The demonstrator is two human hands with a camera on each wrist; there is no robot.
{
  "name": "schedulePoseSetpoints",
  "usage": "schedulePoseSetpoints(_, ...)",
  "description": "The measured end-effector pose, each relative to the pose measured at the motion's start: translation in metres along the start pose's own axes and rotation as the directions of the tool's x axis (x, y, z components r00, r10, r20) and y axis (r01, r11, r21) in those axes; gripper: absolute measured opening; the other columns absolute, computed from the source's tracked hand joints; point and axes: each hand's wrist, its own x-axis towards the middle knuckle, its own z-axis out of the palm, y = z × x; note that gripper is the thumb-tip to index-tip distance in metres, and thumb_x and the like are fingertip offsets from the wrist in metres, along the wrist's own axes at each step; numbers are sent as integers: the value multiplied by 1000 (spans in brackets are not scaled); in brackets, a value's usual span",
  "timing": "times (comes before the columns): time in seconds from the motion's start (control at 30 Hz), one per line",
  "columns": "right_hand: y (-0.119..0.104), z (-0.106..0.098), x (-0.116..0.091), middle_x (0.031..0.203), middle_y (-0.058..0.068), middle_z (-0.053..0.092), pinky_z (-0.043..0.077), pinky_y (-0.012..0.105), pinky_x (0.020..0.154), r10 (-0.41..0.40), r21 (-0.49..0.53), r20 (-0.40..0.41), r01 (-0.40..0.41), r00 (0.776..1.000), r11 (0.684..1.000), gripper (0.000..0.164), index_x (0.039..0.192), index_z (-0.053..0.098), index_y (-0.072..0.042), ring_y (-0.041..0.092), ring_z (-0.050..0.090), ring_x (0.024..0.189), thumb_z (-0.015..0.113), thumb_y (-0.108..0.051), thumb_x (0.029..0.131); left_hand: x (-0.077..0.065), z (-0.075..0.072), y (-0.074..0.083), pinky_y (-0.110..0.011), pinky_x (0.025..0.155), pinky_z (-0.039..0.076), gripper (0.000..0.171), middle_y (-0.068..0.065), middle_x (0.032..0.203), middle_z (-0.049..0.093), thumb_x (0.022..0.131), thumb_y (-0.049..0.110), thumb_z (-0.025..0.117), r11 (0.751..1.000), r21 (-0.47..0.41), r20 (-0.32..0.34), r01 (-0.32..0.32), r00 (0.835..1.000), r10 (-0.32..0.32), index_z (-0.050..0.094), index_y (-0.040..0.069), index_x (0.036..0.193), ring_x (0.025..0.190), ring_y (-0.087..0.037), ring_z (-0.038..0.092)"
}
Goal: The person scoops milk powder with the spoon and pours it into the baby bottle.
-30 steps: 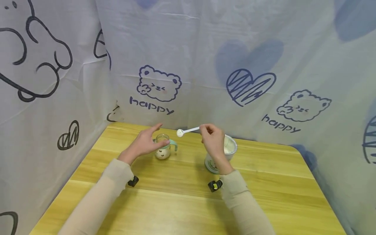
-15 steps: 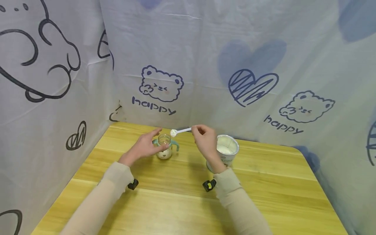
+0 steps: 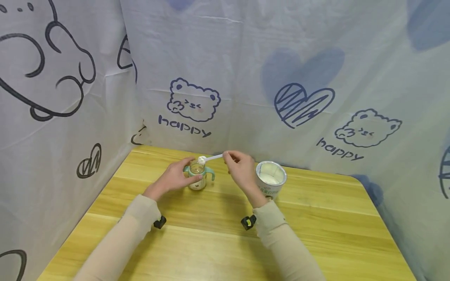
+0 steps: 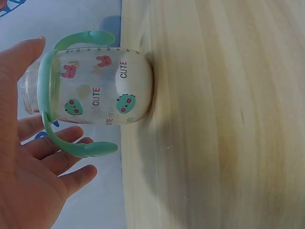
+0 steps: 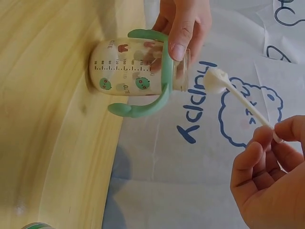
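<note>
A clear baby bottle point(image 3: 198, 184) with a mint-green two-handled collar stands upright on the table, white powder or milk in its lower part. My left hand point(image 3: 174, 176) holds it at the neck; in the right wrist view its thumb point(image 5: 179, 45) lies on the collar and the fingers are behind. With thumb and fingertips, my right hand point(image 3: 241, 169) pinches the handle end of a white measuring scoop point(image 5: 215, 82). The scoop's bowl, heaped with white powder, is just above the bottle's open mouth. Cartoon prints and a scale mark the bottle's wall point(image 4: 88, 86).
An open tin point(image 3: 268, 190) of white powder stands on the wooden table point(image 3: 197, 249), right of the bottle and partly behind my right forearm. A printed cloth point(image 3: 242, 74) hangs behind the table and along its left side.
My right hand has moved left with the loaded scoop, from near the tin to above the bottle's mouth. My left hand has closed in on the bottle's neck. More of the tin shows.
</note>
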Motion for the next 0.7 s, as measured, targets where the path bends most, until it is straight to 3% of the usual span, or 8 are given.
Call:
schedulePoseSetpoints(0.13,1,3,-1,88,12,76,48,22,55,1,5,25,-1,1000,1000,25,111,82,-9,37,72,72,67,-27,102,-1,1,0,-61,118,45,83,-20,150,60,92,52,77,1000,-7,-2,-1,1000,1,47,9,156,138,-41,57)
schedulePoseSetpoints(0.23,2,5,-1,86,12,75,47,22,54,1,9,38,-1,999,1000,26,113,82,-9,42,73,78,66,-26,103,-1,2,-1,-62,117,45,81,-19,148,61,92,52,77,1000,-10,-6,1,1000,-1,49,9,155,138,-41,57)
schedulePoseSetpoints(0.37,3,7,0,88,14,77,48,22,55,-14,-6,51,14,999,1000,25,114,82,-8,37,74,77,67,-26,103,-1,3,-1,-61,117,45,77,-18,146,63,92,50,77,1000,-6,-14,-5,1000,5,52,9,152,137,-41,58)
schedulePoseSetpoints(0.6,5,7,-1,91,11,74,49,23,57,-75,-66,76,80,994,995,24,111,83,-8,15,66,69,68,-24,102,-1,4,-1,-60,117,45,74,-19,145,63,93,47,77,1000,15,-27,-20,999,21,53,7,151,137,-41,58)
schedulePoseSetpoints(0.7,5,9,-2,91,10,74,51,23,57,-126,-92,91,134,988,987,22,110,83,-6,15,65,70,68,-20,101,-2,3,-1,-59,117,46,74,-20,145,63,94,47,77,1000,11,-28,-18,999,18,53,6,150,137,-41,58)
